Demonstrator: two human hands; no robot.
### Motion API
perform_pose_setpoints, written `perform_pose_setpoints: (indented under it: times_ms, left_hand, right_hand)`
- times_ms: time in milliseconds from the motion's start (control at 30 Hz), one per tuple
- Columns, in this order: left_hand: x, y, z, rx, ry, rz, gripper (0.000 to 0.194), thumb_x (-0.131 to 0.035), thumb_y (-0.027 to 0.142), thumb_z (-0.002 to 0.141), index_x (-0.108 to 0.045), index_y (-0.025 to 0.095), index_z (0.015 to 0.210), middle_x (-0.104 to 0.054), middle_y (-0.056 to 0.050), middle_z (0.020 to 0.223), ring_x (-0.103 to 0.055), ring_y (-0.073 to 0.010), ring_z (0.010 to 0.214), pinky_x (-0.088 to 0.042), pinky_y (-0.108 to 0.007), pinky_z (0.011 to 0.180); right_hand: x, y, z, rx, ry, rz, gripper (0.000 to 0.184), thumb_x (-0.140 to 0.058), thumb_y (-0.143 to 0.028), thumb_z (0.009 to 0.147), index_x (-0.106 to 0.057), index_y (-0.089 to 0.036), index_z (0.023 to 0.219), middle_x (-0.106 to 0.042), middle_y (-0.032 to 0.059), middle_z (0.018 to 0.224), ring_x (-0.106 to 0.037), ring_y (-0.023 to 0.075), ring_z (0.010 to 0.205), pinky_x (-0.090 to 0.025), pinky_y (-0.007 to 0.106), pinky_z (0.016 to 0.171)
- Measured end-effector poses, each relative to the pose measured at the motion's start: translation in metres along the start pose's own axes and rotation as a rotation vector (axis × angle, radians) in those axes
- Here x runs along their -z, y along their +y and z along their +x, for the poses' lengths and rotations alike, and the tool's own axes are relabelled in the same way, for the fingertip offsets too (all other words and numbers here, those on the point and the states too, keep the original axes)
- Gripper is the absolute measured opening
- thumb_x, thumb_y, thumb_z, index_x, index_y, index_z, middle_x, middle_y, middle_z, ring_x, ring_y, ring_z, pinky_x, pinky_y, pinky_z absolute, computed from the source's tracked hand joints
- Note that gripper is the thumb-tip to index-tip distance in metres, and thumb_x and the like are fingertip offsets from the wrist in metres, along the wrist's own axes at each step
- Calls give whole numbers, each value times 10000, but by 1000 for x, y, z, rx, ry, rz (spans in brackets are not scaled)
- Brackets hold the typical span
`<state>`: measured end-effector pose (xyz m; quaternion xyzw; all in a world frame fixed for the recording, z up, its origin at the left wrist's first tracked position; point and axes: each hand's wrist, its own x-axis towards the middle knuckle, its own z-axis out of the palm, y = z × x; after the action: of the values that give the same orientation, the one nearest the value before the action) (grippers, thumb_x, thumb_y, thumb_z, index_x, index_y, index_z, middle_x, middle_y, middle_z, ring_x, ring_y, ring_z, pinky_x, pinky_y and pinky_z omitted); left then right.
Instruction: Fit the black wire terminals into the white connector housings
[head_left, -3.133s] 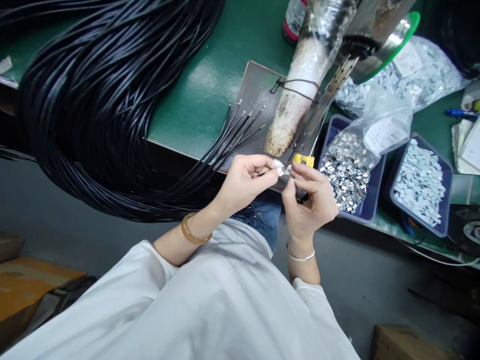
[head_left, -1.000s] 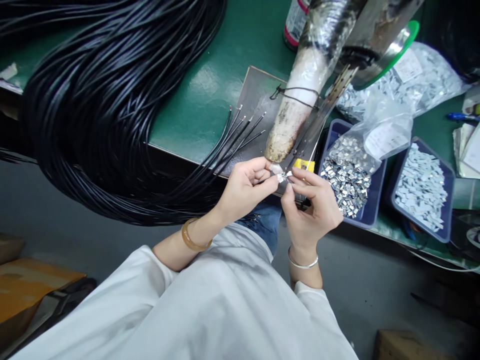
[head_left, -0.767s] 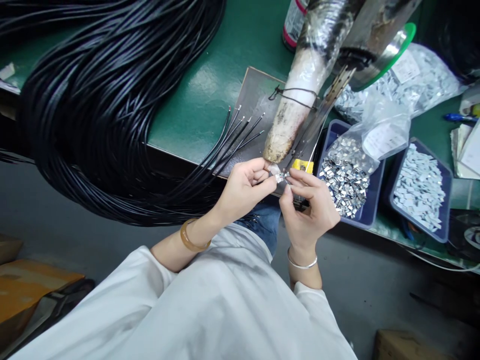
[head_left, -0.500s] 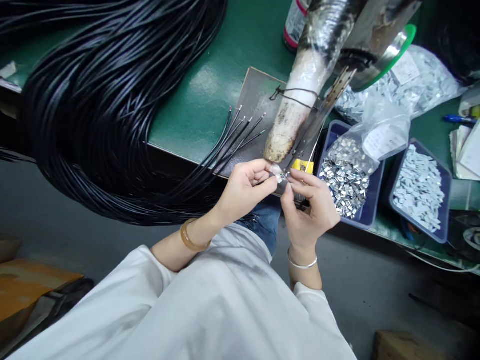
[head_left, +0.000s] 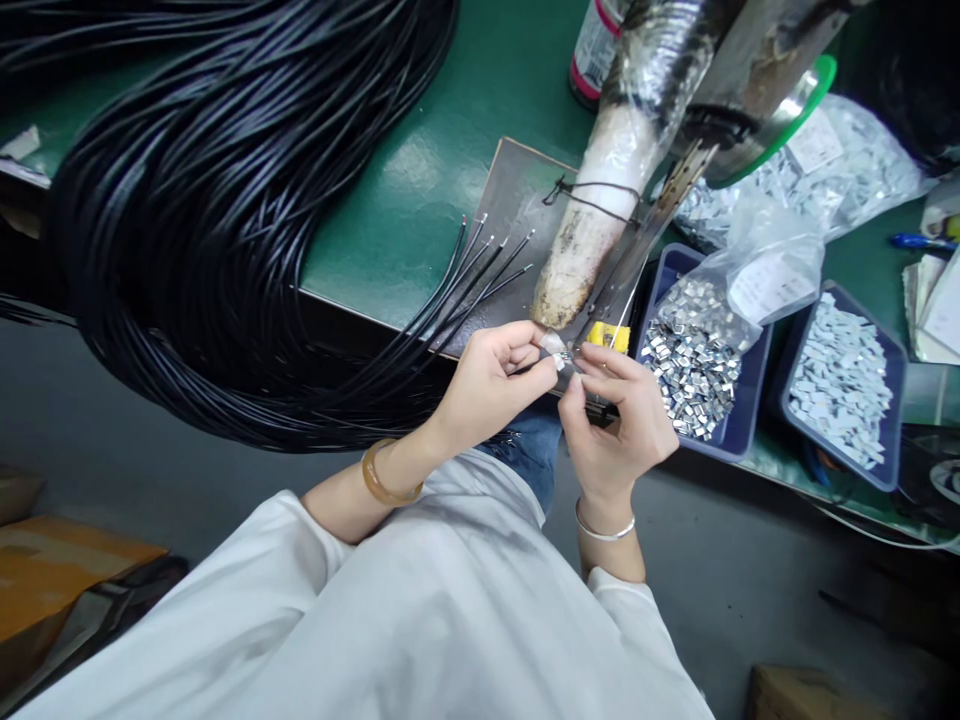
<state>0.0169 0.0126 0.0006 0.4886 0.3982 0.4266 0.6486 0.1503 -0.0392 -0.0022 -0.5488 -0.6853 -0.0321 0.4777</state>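
Observation:
My left hand point(head_left: 487, 385) and my right hand point(head_left: 619, 420) meet at the green bench's point(head_left: 420, 170) near edge, fingertips pinched together on a small metal clip point(head_left: 564, 358) and what looks like a thin black cable end. Both hands are closed in a pinch. Several stripped black cable ends point(head_left: 487, 262) lie fanned on a dark metal plate point(head_left: 517, 200) just beyond my left hand. A big bundle of black cables point(head_left: 187, 220) hangs over the bench to the left.
A taped, wrapped machine arm point(head_left: 607, 190) slants down above my hands, with a yellow piece point(head_left: 609, 335) at its foot. Two blue trays hold metal clips point(head_left: 694, 365) and grey pieces point(head_left: 844, 375). Bags of clips point(head_left: 847, 150), a bottle point(head_left: 592, 50) and cardboard boxes point(head_left: 67, 570) surround.
My hands have stayed together at the bench edge, with only small finger shifts around the clip. The view has drifted slightly.

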Motion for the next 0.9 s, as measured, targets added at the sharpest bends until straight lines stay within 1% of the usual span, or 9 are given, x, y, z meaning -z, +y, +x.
perform_pose_setpoints:
  times_ms: [133,400,533,600,700,800,900]
  left_hand:
    - [0,-2,0,3,-7,13,93,-645,223,771,-591,147,777,-322,84,540,-279,-49,490,-221,-204,473]
    - [-3,-3,-5,-96,-6,81,77,-596,214,847,-588,145,812,-303,82,567,-253,-52,512,-213,-201,470]
    - [-2,-4,-7,-140,0,147,57,-593,194,854,-604,147,823,-297,82,565,-255,-51,513,-213,-204,482]
    - [-1,-4,-7,-131,0,146,55,-596,195,850,-608,148,822,-305,80,565,-261,-53,513,-214,-206,482]
    - [0,-5,-7,-80,-3,114,62,-606,207,839,-608,150,813,-318,75,570,-274,-57,513,-221,-206,480]
    - [0,-5,-8,-40,-26,70,82,-609,227,847,-618,148,824,-329,72,574,-289,-60,514,-237,-206,485]
    - [-1,-6,-12,-45,-83,93,111,-609,244,877,-650,143,852,-356,68,575,-298,-61,521,-254,-205,496]
  right_hand:
    - [0,2,-1,3,3,-26,207,-710,-53,802,-636,-205,922,-766,44,1046,-744,165,955,-635,306,827]
    - [0,0,4,-6,34,-65,223,-732,-42,794,-682,-216,924,-762,23,993,-736,149,914,-626,303,842]
    - [1,-2,3,6,27,-57,242,-739,-27,781,-684,-206,934,-756,43,1021,-733,150,935,-634,297,844]
    - [1,-1,1,15,16,-32,242,-736,-25,777,-666,-195,934,-752,63,1054,-732,156,954,-642,295,834]
    - [1,1,-1,36,-11,-2,234,-722,-29,783,-630,-189,925,-750,76,1072,-735,158,960,-644,287,820]
    - [4,4,0,30,-32,-22,213,-701,-44,809,-620,-195,937,-757,63,1047,-739,154,961,-625,279,841]
    - [10,4,3,-30,-84,-22,188,-669,-72,855,-619,-213,970,-761,27,994,-743,141,936,-609,250,803]
